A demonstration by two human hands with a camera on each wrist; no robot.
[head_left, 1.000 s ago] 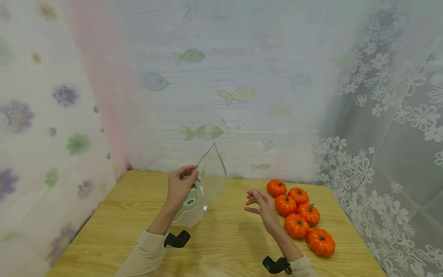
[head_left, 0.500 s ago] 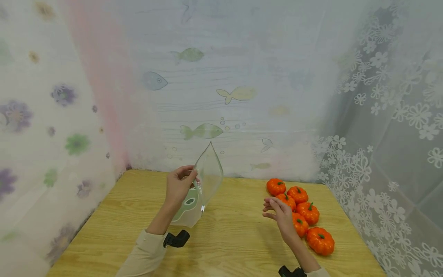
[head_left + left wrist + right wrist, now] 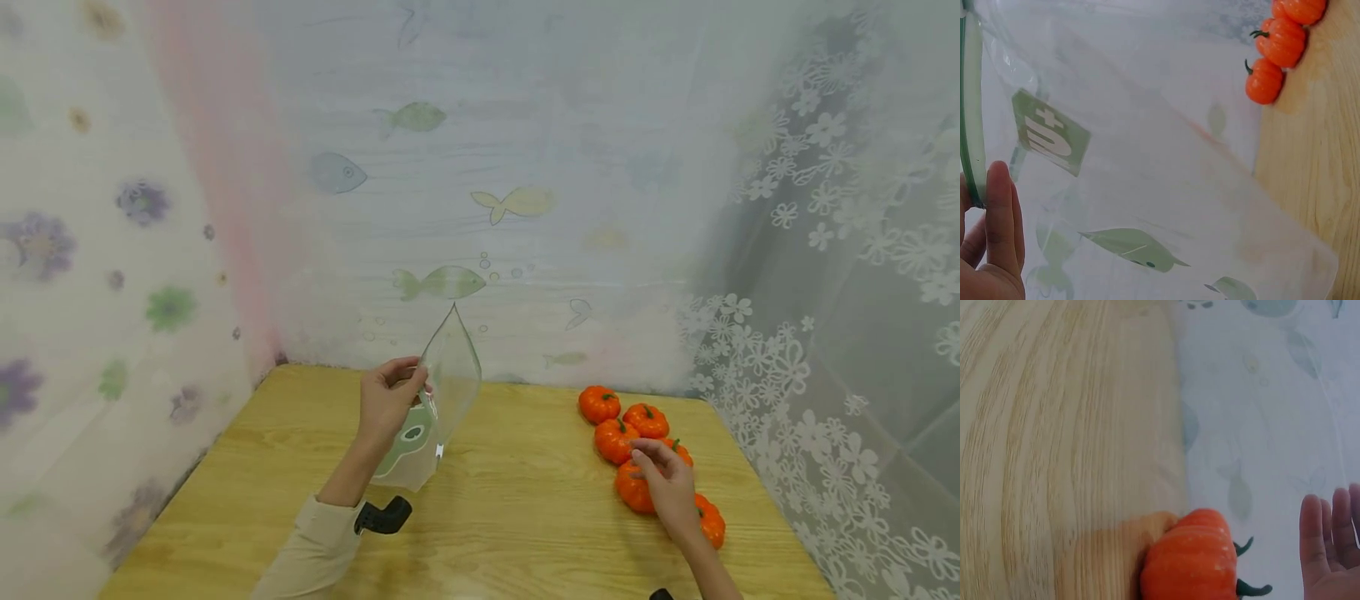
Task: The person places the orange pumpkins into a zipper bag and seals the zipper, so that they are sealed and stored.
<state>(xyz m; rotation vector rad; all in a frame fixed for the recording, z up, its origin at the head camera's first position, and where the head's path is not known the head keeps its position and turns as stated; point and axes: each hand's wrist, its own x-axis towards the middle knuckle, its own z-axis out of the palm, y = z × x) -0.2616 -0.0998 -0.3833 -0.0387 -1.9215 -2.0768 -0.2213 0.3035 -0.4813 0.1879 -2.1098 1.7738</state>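
Note:
My left hand point(image 3: 384, 407) pinches the edge of a clear zip bag point(image 3: 454, 375), whose mouth gapes toward the right. Green printed shapes and a green label point(image 3: 1054, 132) show on the bag in the left wrist view. Over the cluster of small orange pumpkins hovers my right hand point(image 3: 672, 493), its fingers relaxed and holding nothing. It partly hides the near pumpkins, among them one at the front point(image 3: 711, 523) and a middle one point(image 3: 634, 487). In the right wrist view, an orange pumpkin point(image 3: 1191, 562) with a dark green stem lies apart from the fingers point(image 3: 1313, 534).
The pumpkins, including the farthest one point(image 3: 598, 404), sit on the right side of a wooden table point(image 3: 517, 517). Fish-patterned curtain point(image 3: 600, 167) hangs along the back edge, with flowered curtains at both sides.
My right hand has moved right and toward me, from beside the pumpkins to over them. The left hand still holds the bag, which has shifted slightly left.

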